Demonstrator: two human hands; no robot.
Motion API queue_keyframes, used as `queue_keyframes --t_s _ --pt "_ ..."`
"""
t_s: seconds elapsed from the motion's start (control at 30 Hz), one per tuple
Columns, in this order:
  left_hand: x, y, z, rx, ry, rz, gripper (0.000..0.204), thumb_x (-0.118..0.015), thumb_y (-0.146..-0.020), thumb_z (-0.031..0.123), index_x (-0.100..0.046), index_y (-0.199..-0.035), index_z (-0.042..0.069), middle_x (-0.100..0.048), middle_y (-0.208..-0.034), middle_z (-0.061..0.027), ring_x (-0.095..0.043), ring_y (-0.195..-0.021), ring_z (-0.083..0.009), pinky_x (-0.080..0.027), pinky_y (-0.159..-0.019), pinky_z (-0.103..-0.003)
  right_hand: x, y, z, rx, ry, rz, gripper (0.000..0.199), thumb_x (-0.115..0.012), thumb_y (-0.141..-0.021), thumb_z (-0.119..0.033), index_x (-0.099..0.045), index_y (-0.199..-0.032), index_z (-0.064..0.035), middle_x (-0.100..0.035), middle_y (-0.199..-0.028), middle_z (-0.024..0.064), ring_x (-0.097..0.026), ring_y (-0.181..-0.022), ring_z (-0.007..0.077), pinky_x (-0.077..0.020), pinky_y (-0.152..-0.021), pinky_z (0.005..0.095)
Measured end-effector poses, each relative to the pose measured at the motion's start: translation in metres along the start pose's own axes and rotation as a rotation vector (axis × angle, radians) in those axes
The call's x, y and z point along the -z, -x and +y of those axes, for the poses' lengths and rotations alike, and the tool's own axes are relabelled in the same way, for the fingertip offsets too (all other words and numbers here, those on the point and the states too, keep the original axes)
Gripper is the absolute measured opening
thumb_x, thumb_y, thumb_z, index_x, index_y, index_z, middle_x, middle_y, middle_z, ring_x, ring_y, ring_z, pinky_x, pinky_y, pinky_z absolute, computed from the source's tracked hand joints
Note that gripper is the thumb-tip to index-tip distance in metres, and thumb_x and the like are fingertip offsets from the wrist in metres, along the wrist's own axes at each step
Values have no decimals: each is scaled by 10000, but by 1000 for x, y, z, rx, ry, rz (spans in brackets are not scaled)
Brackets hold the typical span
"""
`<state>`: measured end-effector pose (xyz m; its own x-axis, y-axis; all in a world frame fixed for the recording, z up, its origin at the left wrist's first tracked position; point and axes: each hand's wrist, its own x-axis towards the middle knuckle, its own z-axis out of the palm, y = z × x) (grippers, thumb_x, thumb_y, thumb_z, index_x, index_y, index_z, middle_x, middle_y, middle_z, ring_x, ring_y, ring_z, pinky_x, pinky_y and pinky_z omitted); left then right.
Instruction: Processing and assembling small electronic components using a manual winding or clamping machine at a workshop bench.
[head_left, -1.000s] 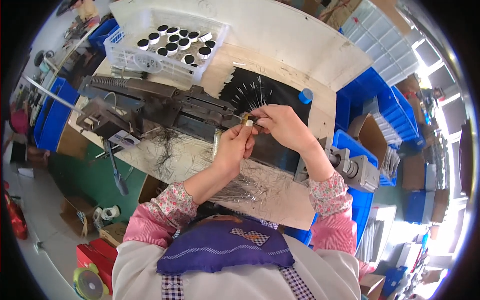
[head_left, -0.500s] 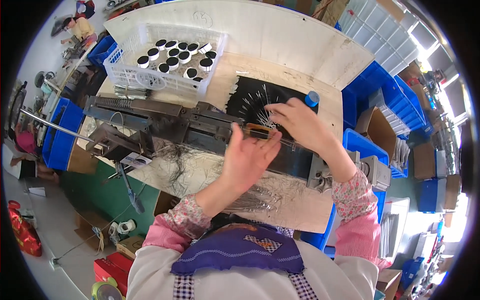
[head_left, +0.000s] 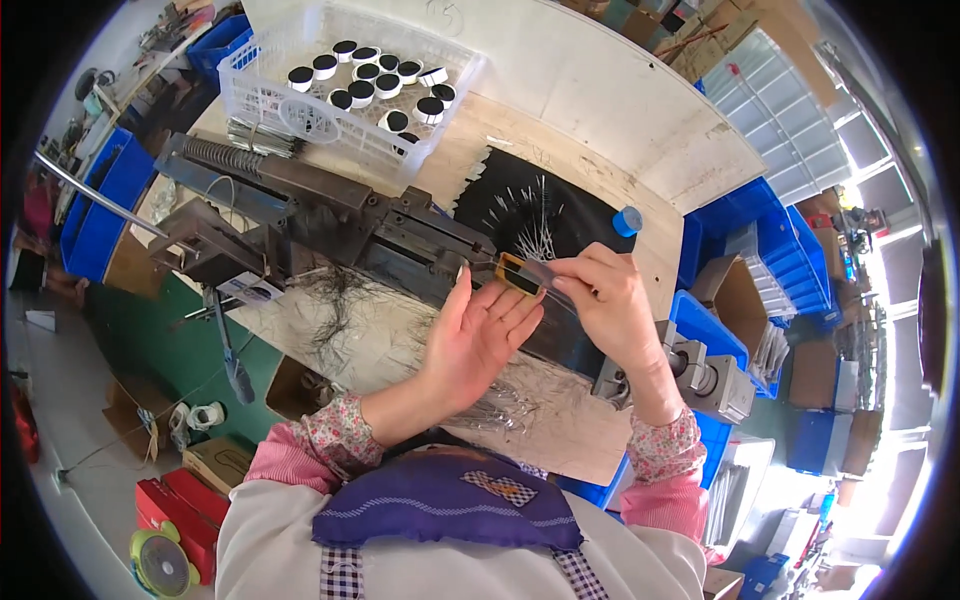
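My left hand (head_left: 468, 345) is open, palm up, its fingers stretched out along the near edge of a yellow rectangular frame (head_left: 508, 270) with a dark middle. My right hand (head_left: 607, 298) is closed in a pinch at the frame's right end. A small greyish flat piece (head_left: 541, 271) shows at its fingertips; its kind is unclear. Left of the frame lies a long dark metal bench machine (head_left: 375, 222) with a coil spring. Behind the hands, thin silvery wire pieces (head_left: 537, 238) are fanned out on a black cloth (head_left: 490, 187).
A clear plastic crate (head_left: 240, 98) holds several white rolls with black tops. A blue round spool (head_left: 627, 221) stands right of the cloth. Dark wire bits (head_left: 335, 310) litter the bench's near side. A metal clamp part (head_left: 715, 375) and blue bins (head_left: 705, 325) are at right.
My right hand has come nearer from above the wires to the frame's right end, its fingers now pinched. My left hand stays beside the frame, more palm up. The whole view has shifted slightly.
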<state>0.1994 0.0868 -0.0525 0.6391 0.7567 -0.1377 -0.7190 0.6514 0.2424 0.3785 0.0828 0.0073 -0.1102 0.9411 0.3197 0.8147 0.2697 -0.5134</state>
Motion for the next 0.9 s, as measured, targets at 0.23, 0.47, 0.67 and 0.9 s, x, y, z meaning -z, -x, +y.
queue_keyframes --t_s 0.23,0.47,0.67,0.9 --pt "-1 -2 -2 -30 -76 5 674 -278 -994 535 -401 -1323 -40 -483 -1329 -147 -420 -1304 -250 -273 -1143 -378 -13 -7 -8 127 104 26 109 -677 -759 -71 -707 -858 -107 -587 -752 18 -581 -747 200 -381 -756 337" --pt "6 -5 4 21 -91 -87 639 -293 -1001 523 -448 -1299 -20 -496 -1333 -128 -438 -1285 -229 -287 -1129 -371 -4 4 -5 195 160 78 137 -703 -735 -81 -710 -869 -113 -555 -717 13 -568 -722 203 -371 -744 341" --pt "6 -6 8 59 -62 -48 638 -300 -998 523 -471 -1268 -29 -514 -1309 -132 -466 -1254 -238 -314 -1116 -382 1 4 -16 277 206 102 205 -644 -688 -17 -704 -860 -111 -554 -726 20 -565 -709 199 -378 -742 342" --pt "-2 -2 11 9 -64 -18 649 -308 -986 548 -478 -1257 -17 -533 -1261 -116 -462 -1239 -237 -292 -1120 -380 -3 -10 -6 112 95 98 107 -689 -772 -96 -712 -876 -111 -571 -733 11 -576 -715 194 -382 -741 338"
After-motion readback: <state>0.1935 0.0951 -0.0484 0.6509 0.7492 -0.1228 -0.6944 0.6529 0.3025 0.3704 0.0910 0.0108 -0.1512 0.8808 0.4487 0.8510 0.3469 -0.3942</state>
